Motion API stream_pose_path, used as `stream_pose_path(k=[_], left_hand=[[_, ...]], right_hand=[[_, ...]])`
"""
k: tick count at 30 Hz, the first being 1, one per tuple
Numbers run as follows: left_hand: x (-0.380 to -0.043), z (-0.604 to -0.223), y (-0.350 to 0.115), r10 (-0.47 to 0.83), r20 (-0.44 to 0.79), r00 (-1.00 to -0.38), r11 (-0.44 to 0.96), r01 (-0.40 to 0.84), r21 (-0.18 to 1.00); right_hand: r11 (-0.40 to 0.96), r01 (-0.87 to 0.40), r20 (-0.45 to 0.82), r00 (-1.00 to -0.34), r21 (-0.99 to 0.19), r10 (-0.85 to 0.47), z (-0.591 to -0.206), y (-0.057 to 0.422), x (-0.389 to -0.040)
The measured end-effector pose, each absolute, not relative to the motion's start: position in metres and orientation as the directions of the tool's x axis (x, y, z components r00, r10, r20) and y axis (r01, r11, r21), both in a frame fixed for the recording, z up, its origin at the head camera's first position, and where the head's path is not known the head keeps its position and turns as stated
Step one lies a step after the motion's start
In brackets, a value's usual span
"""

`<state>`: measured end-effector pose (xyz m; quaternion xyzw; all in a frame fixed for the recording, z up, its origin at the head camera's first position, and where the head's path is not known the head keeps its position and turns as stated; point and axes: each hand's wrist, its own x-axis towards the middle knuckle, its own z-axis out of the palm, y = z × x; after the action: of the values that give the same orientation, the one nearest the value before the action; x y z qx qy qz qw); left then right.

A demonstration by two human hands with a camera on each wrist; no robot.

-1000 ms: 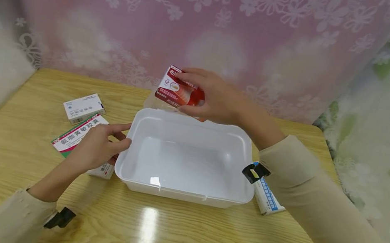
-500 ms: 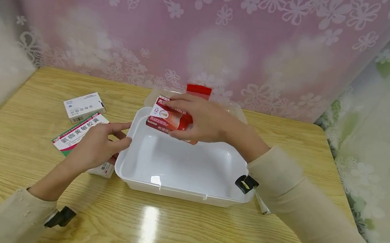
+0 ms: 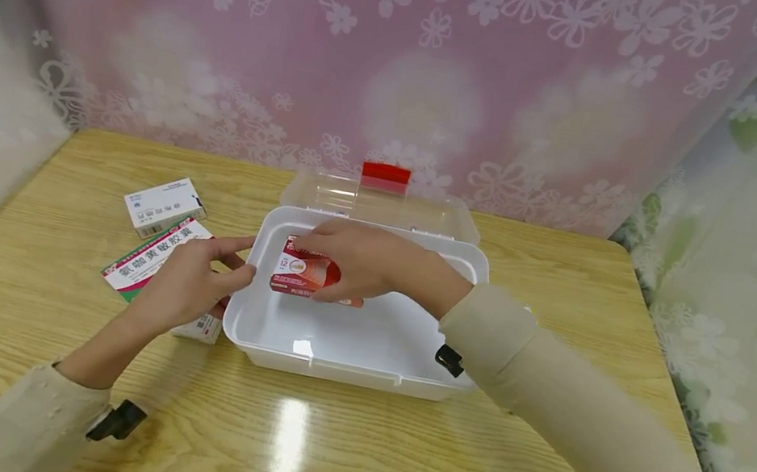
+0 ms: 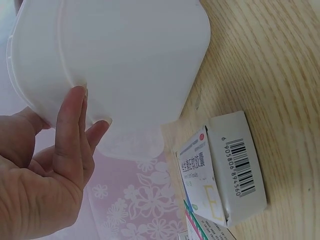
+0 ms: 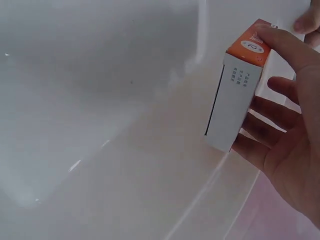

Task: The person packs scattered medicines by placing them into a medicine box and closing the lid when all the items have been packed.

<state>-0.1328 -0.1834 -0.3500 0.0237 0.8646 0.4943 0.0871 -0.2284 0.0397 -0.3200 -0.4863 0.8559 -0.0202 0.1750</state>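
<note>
My right hand (image 3: 375, 260) grips a red and white medicine box (image 3: 292, 272) between thumb and fingers, inside the white plastic storage box (image 3: 343, 376). In the right wrist view the medicine box (image 5: 232, 102) shows a white end and an orange side. It is at the storage box's back left, partly covered by the hand; contact with the floor cannot be told. My left hand (image 3: 187, 285) holds the storage box's left rim. In the left wrist view, the fingers of this hand (image 4: 50, 180) lie against the outer wall and the thumb goes over the rim.
A clear lid (image 3: 326, 194) with a red latch (image 3: 386, 172) lies opened behind the storage box. On the left are a white medicine box (image 3: 163, 204), a green and white one (image 3: 150, 259) and another white box (image 4: 237, 170) with a barcode. The wooden table (image 3: 208, 439) carries everything.
My right hand has brought the red medicine box down from above the lid into the storage box, moving slightly left. My left hand stays on the rim.
</note>
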Motion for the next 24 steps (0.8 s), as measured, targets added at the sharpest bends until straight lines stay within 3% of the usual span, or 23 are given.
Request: stream_pose_path(k=[4,9,18,24], left_hand=[[-0.132,-0.351,-0.185,0.123,-0.136,-0.983,0.507,-0.056,0.86],[-0.13,-0.352,-0.185,0.117,-0.139,-0.983,0.505,-0.062,0.861],[-0.129,-0.352,-0.184,0.131,-0.132,-0.983,0.507,-0.048,0.861],[-0.131,-0.352,-0.183,0.126,-0.126,-0.984,0.509,-0.045,0.859]], right_hand=[[0.475,-0.865,-0.296,-0.416,-0.162,-0.86,-0.334,0.028,-0.225],[0.396,-0.918,-0.286,-0.378,-0.006,-0.88,-0.352,0.018,-0.221],[0.335,-0.904,-0.318,-0.41,0.264,-0.855,-0.37,0.009,-0.215],[0.309,-0.887,-0.328,-0.421,0.343,-0.846,-0.368,0.007,-0.216]])
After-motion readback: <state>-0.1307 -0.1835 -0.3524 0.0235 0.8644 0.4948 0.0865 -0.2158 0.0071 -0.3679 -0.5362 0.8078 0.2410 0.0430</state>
